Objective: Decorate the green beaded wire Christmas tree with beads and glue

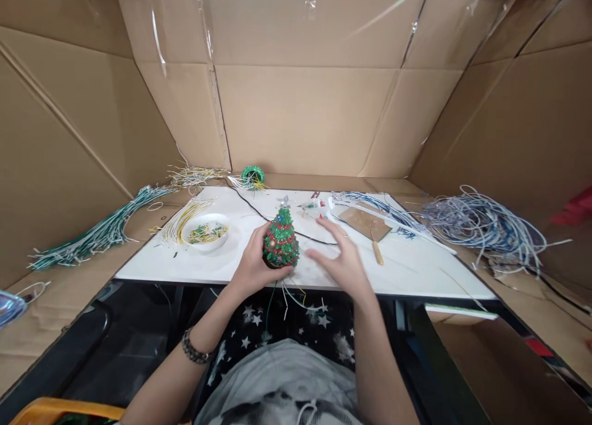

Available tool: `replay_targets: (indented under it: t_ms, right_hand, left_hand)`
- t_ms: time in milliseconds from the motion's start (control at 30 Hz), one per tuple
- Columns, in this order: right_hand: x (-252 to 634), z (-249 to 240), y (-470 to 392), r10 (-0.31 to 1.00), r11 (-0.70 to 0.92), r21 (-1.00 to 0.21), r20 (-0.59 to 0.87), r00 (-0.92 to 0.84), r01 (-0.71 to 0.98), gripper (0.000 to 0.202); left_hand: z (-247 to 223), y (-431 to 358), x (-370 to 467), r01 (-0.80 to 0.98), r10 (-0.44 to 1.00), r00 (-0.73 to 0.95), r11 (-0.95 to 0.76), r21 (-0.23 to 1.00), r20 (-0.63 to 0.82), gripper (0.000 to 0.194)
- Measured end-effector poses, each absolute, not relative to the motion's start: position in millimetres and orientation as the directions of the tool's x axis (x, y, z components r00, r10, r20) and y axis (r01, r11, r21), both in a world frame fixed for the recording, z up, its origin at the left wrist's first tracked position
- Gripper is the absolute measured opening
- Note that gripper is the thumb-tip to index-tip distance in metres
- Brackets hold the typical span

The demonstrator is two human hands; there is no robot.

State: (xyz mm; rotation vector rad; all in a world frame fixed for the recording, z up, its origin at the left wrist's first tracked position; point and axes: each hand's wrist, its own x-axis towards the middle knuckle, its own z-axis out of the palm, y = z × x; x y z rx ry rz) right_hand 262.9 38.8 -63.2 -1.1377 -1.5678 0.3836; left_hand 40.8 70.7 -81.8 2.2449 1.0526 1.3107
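My left hand point(253, 261) is wrapped round the lower left side of a small green Christmas tree point(282, 237) with red garland, coloured baubles and a silvery star on top. The tree stands upright near the front edge of the white board, and several thin wires point(296, 298) hang below its base. To the right of the tree, apart from it, my right hand point(341, 258) is open with fingers spread and nothing in it. Beyond that hand lie small red-tipped pieces point(319, 212), too small to name.
A white bowl point(205, 247) of cut wire bits sits on the white board point(416, 268) at left. Green-white wires point(106, 224) lie further left; a tangled blue-white bundle point(483, 227) is at right. A brown panel point(365, 221), a wooden-handled tool point(377, 252) and a green ring point(253, 174) lie beyond.
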Motion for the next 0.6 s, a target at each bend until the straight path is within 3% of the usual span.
replay_targets:
  t_ms: [67, 133, 200, 267, 367, 433, 500, 600]
  right_hand:
    - [297, -71, 31, 0.767, 0.312, -0.707, 0.582, 0.271, 0.634, 0.035]
    - [326, -80, 26, 0.696, 0.032, -0.623, 0.575, 0.430, 0.781, 0.030]
    - [343, -85, 24, 0.666, -0.231, -0.520, 0.532, 0.523, 0.822, 0.029]
    - [350, -88, 25, 0.701, -0.371, -0.415, 0.461, 0.543, 0.831, 0.034]
    - [349, -85, 30, 0.797, -0.420, -0.329, 0.313, 0.517, 0.846, 0.037]
    - [350, -83, 28, 0.835, -0.401, -0.356, 0.237, 0.497, 0.844, 0.037]
    - [352, -81, 20, 0.860, -0.335, -0.464, 0.206, 0.467, 0.820, 0.036]
    - [353, -82, -5, 0.886, -0.144, -0.729, 0.206, 0.416, 0.669, 0.031]
  left_hand:
    - [-81, 71, 42, 0.452, 0.760, 0.284, -0.644, 0.617, 0.585, 0.094]
    - [-82, 72, 44, 0.468, 0.788, 0.267, -0.610, 0.640, 0.555, 0.096]
    - [-83, 73, 46, 0.481, 0.810, 0.246, -0.579, 0.659, 0.532, 0.100]
    - [-85, 74, 47, 0.486, 0.820, 0.240, -0.565, 0.666, 0.521, 0.103]
    - [-86, 73, 46, 0.451, 0.816, 0.264, -0.575, 0.683, 0.514, 0.100]
    - [-84, 73, 45, 0.409, 0.805, 0.253, -0.591, 0.695, 0.536, 0.086]
    - [-80, 74, 45, 0.392, 0.784, 0.201, -0.614, 0.685, 0.587, 0.073]
    - [-72, 79, 49, 0.403, 0.734, 0.157, -0.659, 0.635, 0.661, 0.061]
